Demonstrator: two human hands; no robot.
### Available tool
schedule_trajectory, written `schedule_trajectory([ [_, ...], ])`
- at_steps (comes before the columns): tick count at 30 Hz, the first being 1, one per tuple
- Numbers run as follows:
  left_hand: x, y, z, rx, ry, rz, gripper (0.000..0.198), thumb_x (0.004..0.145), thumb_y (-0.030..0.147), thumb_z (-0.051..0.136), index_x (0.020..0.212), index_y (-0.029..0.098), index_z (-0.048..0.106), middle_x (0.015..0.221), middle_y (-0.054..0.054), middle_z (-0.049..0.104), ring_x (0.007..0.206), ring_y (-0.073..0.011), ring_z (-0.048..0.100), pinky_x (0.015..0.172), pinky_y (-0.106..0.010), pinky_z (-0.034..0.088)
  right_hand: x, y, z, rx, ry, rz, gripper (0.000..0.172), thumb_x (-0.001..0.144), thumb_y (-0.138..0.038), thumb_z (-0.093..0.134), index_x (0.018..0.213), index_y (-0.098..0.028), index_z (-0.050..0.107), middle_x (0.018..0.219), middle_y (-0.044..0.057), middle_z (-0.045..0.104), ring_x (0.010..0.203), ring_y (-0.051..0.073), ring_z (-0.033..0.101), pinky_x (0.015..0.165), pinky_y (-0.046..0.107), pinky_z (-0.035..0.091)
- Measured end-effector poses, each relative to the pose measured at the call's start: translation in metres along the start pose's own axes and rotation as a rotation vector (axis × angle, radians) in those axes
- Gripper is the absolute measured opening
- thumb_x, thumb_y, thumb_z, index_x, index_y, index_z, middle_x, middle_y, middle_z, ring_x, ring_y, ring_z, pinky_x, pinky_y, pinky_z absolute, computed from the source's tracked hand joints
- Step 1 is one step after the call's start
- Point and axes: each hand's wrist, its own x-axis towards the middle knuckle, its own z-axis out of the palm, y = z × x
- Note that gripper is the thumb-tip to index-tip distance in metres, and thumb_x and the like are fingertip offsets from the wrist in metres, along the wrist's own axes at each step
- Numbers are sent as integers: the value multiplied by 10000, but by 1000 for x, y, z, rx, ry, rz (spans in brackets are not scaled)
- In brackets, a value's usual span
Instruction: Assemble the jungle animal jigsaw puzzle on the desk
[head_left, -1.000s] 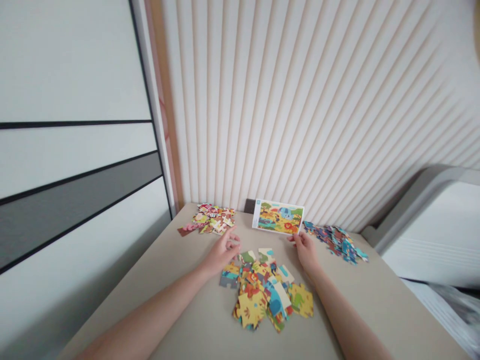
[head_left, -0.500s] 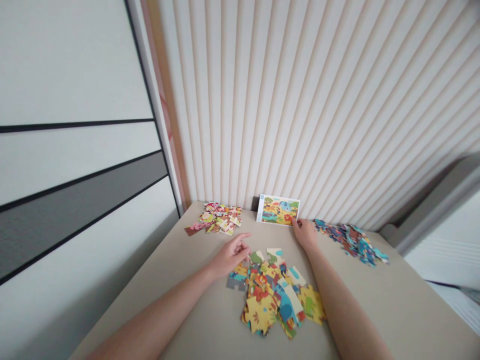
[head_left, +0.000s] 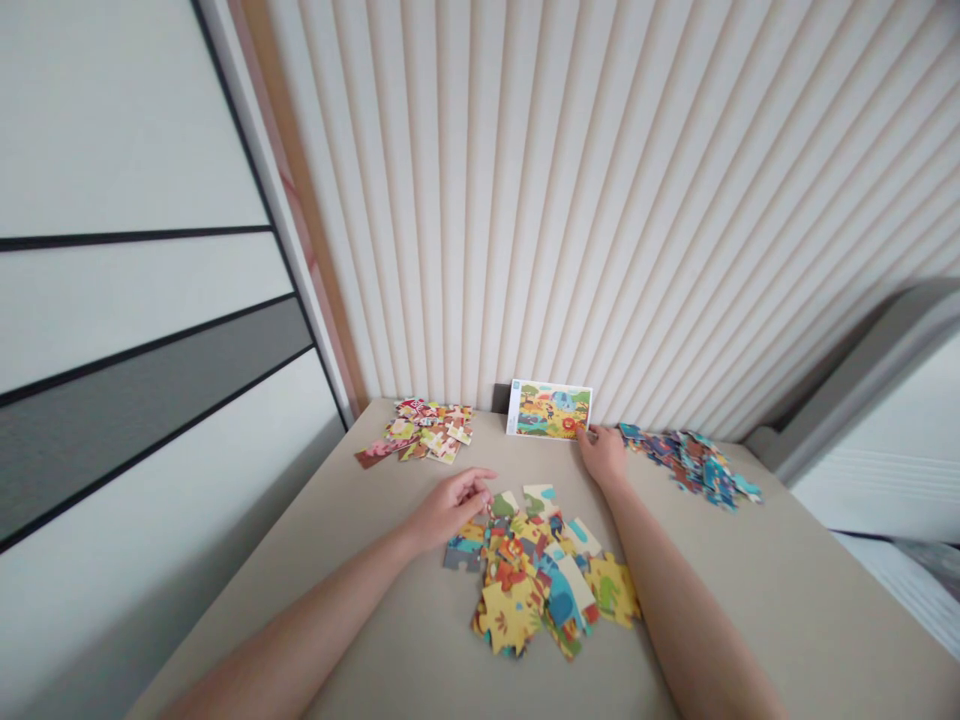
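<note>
A picture card [head_left: 553,411] with a jungle animal scene leans against the pleated wall at the back of the table. My right hand [head_left: 606,458] grips its lower right corner between thumb and fingers. Near the front lies a loose heap of yellow, blue and green jigsaw puzzle pieces [head_left: 513,612], several overlapping. My left hand [head_left: 448,508] rests at the heap's upper left edge with its index finger stretched out and the others loosely bent. I see nothing held in it.
A pile of pink and brown puzzle pieces [head_left: 433,438] lies at the back left of the table [head_left: 360,620]. Dark blue and brown puzzle pieces [head_left: 694,462] are heaped at the back right. A small dark block [head_left: 501,398] stands behind the card's left edge.
The whole view has shifted slightly, so things sit a little further left and higher. Both hands keep nearly the same places beside the heap and at the card.
</note>
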Motion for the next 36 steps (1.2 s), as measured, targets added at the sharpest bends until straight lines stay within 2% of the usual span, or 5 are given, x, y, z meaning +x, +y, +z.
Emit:
schedule_trajectory([
  [13, -4, 4, 4, 173, 27, 67, 353, 959, 419, 579, 1230, 210, 666, 960, -57, 700, 868, -209, 674, 780, -307, 524, -23, -2, -23, 89, 10, 7, 476, 961, -407, 438, 1250, -114, 676, 1221, 194, 682, 1174, 307, 594, 1033, 419, 403],
  [19, -14, 16, 14, 639, 54, 348, 307, 958, 366, 591, 1225, 250, 688, 1169, -107, 681, 1147, -290, 589, 1058, -448, 414, -92, -4, -55, 153, -150, -172, 390, 951, -453, 507, 1040, -182, 773, 1136, 128, 718, 1068, 265, 645, 996, 401, 474],
  [25, -17, 7, 22, 940, 42, 336, 274, 978, 336, 551, 1188, 208, 674, 1182, -128, 639, 1143, -296, 577, 1036, -462, 436, -158, -33, -76, 162, -357, -337, 422, 965, -518, 545, 1222, -238, 728, 1365, 140, 596, 1280, 299, 542, 1092, 478, 413],
  [30, -15, 1, 20, 925, 40, 303, 265, 948, 264, 590, 1204, 226, 647, 1206, -96, 641, 1148, -265, 588, 1037, -428, 452, -160, -53, -88, 200, -457, -338, 410, 909, -488, 646, 1211, -220, 723, 1383, 150, 589, 1297, 303, 537, 1114, 465, 398],
  [36, -12, -1, 20, 685, 111, 223, 418, 840, 176, 684, 1252, 222, 628, 1204, -87, 671, 1159, -263, 602, 1051, -434, 451, -156, -49, -91, 265, -466, -368, 366, 906, -433, 651, 1222, -254, 702, 1390, 125, 587, 1302, 293, 535, 1116, 473, 398],
])
